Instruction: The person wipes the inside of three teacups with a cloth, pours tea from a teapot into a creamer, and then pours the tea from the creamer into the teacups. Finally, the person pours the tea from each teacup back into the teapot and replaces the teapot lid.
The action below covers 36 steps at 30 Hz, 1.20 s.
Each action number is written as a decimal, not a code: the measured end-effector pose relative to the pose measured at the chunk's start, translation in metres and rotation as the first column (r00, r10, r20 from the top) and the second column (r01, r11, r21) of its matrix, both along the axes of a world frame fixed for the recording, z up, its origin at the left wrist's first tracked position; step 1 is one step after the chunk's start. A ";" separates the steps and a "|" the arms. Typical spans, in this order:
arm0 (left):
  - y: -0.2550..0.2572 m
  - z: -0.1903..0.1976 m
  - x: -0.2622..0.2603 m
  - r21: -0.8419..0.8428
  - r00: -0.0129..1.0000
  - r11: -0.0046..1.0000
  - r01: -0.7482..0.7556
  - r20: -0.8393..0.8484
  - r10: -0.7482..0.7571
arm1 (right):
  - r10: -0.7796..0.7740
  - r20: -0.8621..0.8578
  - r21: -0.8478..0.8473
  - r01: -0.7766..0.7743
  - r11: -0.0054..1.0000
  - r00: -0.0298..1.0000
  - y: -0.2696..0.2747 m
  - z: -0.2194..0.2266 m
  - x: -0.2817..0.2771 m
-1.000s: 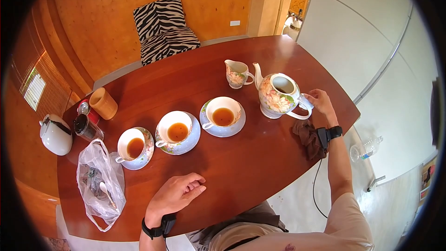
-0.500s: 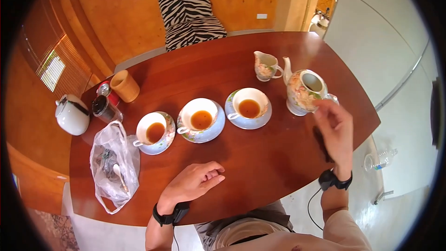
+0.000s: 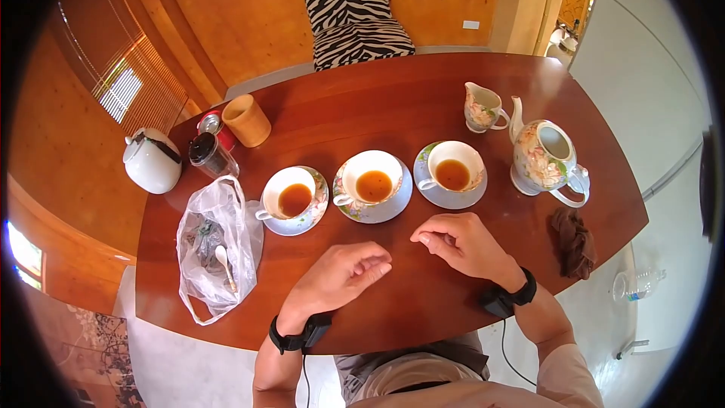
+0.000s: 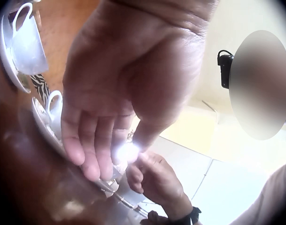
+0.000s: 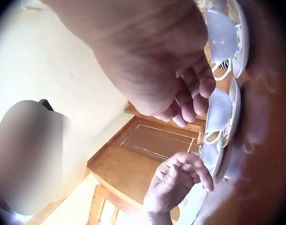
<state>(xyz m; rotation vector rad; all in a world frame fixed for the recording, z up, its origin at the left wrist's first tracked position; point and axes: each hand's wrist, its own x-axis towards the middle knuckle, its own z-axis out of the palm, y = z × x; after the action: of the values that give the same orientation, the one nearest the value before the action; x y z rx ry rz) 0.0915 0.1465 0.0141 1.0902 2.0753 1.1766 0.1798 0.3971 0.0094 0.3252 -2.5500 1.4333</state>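
Both hands are empty near the table's front edge, fingers relaxed and loosely bent. The left hand [image 3: 336, 278] is below the middle cup [image 3: 374, 186]; the right hand [image 3: 468, 248] is below the right cup [image 3: 458, 157], a small gap between the two hands. A third cup [image 3: 285, 181] stands on the left; all three hold brown liquid and sit on saucers. The floral teapot [image 3: 538, 159] stands lidless at the right, a lid-like piece [image 3: 578, 180] by its handle. In the left wrist view the left hand's fingers [image 4: 89, 140] are extended.
A floral creamer [image 3: 482, 109] is left of the teapot, a brown cloth [image 3: 572, 245] in front of it. At the left are a plastic bag [image 3: 215, 257] with a spoon, a dark-lidded jar [image 3: 211, 157], a red can [image 3: 214, 127], a wooden cup [image 3: 248, 121] and a white pot [image 3: 153, 162].
The right hand has left the teapot's handle area and come in beside the left hand. The head view has shifted, moving the table's objects rightward in it.
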 end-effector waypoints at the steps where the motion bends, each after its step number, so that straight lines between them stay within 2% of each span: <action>1: -0.002 0.001 -0.001 0.060 0.998 0.996 -0.060 -0.012 0.061 | 0.006 0.000 -0.003 -0.006 1.000 1.000 -0.003 -0.002 0.001; 3: -0.011 0.005 -0.006 0.054 0.993 0.992 -0.115 0.016 0.114 | 0.030 -0.031 0.001 -0.030 1.000 0.999 -0.005 -0.010 0.001; 5: -0.024 0.006 -0.014 0.178 0.949 0.936 -0.303 0.139 0.281 | 0.050 -0.063 0.005 -0.050 0.999 0.997 -0.006 -0.014 0.000; 7: -0.036 0.007 -0.022 0.247 0.911 0.881 -0.403 0.194 0.363 | 0.089 -0.052 0.008 -0.089 0.996 0.995 -0.005 -0.015 0.000; 11: -0.061 0.010 -0.030 0.285 0.853 0.805 -0.520 0.121 0.508 | 0.090 0.001 -0.023 -0.090 0.996 0.996 -0.008 -0.025 0.001; 12: -0.067 0.009 -0.032 0.305 0.818 0.766 -0.566 0.098 0.566 | 0.116 0.071 0.075 -0.122 0.990 0.991 -0.008 -0.023 0.002; 13: -0.073 0.009 -0.034 0.303 0.818 0.767 -0.566 0.096 0.567 | 0.135 0.143 0.169 -0.158 0.973 0.981 -0.008 -0.023 0.003; 15: -0.084 0.004 -0.039 0.328 0.747 0.687 -0.649 0.101 0.657 | 0.174 0.108 0.166 -0.190 0.968 0.979 -0.008 -0.035 0.003; 16: -0.086 -0.004 -0.045 0.391 0.729 0.655 -0.647 0.065 0.682 | 0.211 0.074 0.169 -0.221 0.961 0.975 -0.008 -0.040 0.003; 23: -0.100 -0.024 -0.062 0.426 0.687 0.604 -0.674 0.062 0.724 | 0.202 0.081 0.150 -0.212 0.966 0.976 -0.010 -0.050 -0.006; 25: -0.099 -0.027 -0.065 0.446 0.529 0.493 -0.747 -0.051 0.847 | 0.194 0.168 0.094 -0.212 0.973 0.967 -0.008 -0.046 -0.007; 26: -0.098 -0.028 -0.066 0.446 0.530 0.494 -0.746 -0.052 0.847 | 0.193 0.167 0.093 -0.211 0.973 0.967 -0.008 -0.044 -0.006; 28: -0.095 -0.031 -0.067 0.422 0.448 0.497 -0.758 -0.217 0.867 | 0.199 0.173 0.120 -0.221 0.968 0.965 -0.009 -0.041 -0.004; 29: -0.095 -0.033 -0.068 0.423 0.448 0.498 -0.757 -0.218 0.867 | 0.198 0.172 0.121 -0.220 0.968 0.965 -0.008 -0.041 -0.004; 31: -0.095 -0.034 -0.068 0.299 0.458 0.543 -0.785 -0.309 0.833 | 0.207 0.180 0.105 -0.228 0.968 0.962 -0.008 -0.043 -0.005; 32: -0.094 -0.032 -0.067 0.301 0.461 0.546 -0.781 -0.311 0.831 | 0.202 0.177 0.106 -0.223 0.969 0.963 -0.007 -0.043 -0.005; 34: -0.089 -0.027 -0.062 0.183 0.524 0.574 -0.798 -0.261 0.811 | 0.206 0.195 0.098 -0.228 0.969 0.959 -0.008 -0.042 -0.004; 36: -0.091 -0.033 -0.064 0.171 0.546 0.601 -0.781 -0.282 0.789 | 0.207 0.195 0.097 -0.229 0.969 0.959 -0.007 -0.042 -0.004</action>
<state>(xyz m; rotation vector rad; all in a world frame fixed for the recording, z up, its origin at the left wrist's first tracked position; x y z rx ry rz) 0.0274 0.0553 -0.0191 0.2935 2.9869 1.4733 0.1757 0.3897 -0.0324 0.5320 -2.8318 1.4477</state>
